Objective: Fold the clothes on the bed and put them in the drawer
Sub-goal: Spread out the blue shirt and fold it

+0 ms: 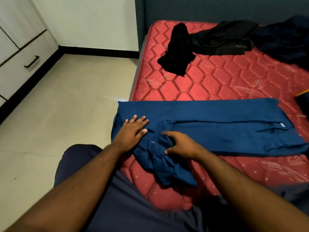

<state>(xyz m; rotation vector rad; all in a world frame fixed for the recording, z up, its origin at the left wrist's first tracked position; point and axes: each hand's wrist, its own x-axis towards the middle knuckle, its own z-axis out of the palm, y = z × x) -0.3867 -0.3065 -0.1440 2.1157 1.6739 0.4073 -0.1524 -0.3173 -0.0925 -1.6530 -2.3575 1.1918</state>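
Observation:
A blue shirt (217, 128) lies folded lengthwise across the near part of the red mattress (225, 84), its left end hanging over the bed's edge. A bunched sleeve trails toward me. My left hand (132, 131) presses flat on the shirt's left end, fingers straight. My right hand (178, 144) rests on the bunched sleeve part with fingers loosely spread; it is not clear that it grips the cloth. Farther back lie a black garment (177, 51), a dark crumpled garment (224, 37) and a navy one (284, 42).
A white cabinet with a drawer and black handle (31, 61) stands at the left across a beige tiled floor (66, 106). A dark headboard (200, 9) backs the bed. Another dark item with a yellow edge (302, 102) sits at the right border.

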